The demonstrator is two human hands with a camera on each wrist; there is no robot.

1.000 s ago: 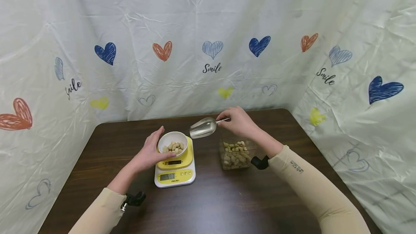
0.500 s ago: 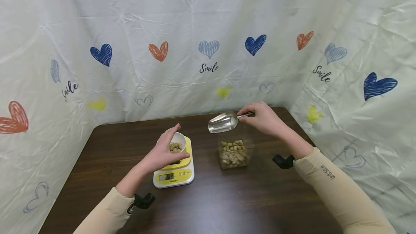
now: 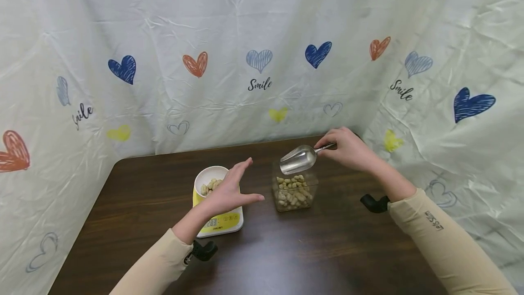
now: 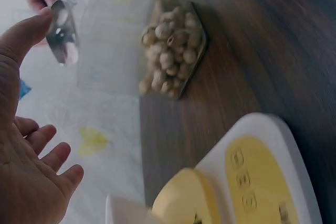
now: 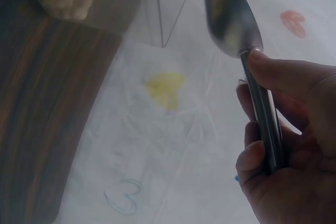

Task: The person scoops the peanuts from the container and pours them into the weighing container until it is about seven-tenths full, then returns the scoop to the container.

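Observation:
In the head view my right hand grips the handle of a metal scoop, held above a clear plastic container of peanuts. The right wrist view has fingers and thumb curled round the scoop's handle. My left hand, thumb and fingers spread, hovers between the scale and the container and holds nothing. Behind it a white bowl with some peanuts stands on a yellow and white kitchen scale. The left hand hides part of the bowl and scale; the display is partly visible.
Everything stands on a dark wooden table. A white curtain printed with hearts hangs behind and beside it. A black wrist mount sits on the left wrist, another black mount on the right.
My right hand has carried the scoop rightward from beside the bowl to above the peanut container. The left hand has left the bowl's side and moved right, towards the container.

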